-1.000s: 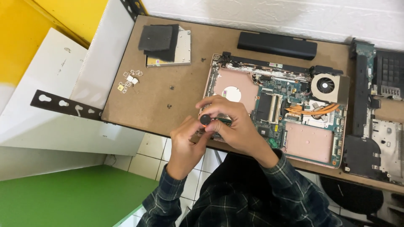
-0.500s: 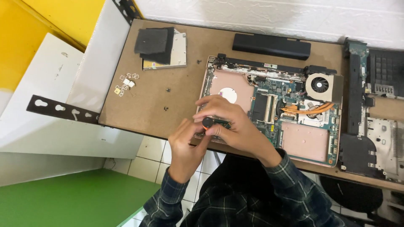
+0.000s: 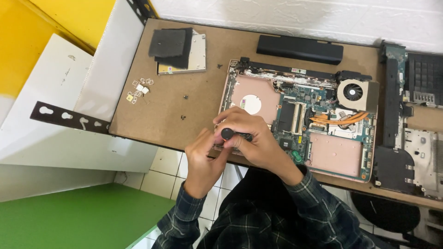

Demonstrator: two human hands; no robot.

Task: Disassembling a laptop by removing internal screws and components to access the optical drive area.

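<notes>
An opened laptop base (image 3: 300, 122) lies on the brown desk (image 3: 194, 87), its circuit board, copper heat pipes and round fan (image 3: 353, 92) exposed. My right hand (image 3: 251, 140) is closed round a screwdriver with a black round cap (image 3: 227, 133), held upright at the laptop's near left corner. My left hand (image 3: 203, 159) comes up from below the desk edge and its fingers touch the screwdriver handle and the laptop corner. The screwdriver's tip is hidden by my hands.
A long black battery (image 3: 300, 49) lies at the back of the desk. A drive with a black cover plate (image 3: 177, 50) sits at the back left, small white bits (image 3: 138, 88) and loose screws (image 3: 184, 97) near it. More dismantled laptop parts (image 3: 410, 120) lie to the right.
Both hands stay at the laptop's near left corner on the screwdriver; only small finger shifts. The view has drifted slightly.
</notes>
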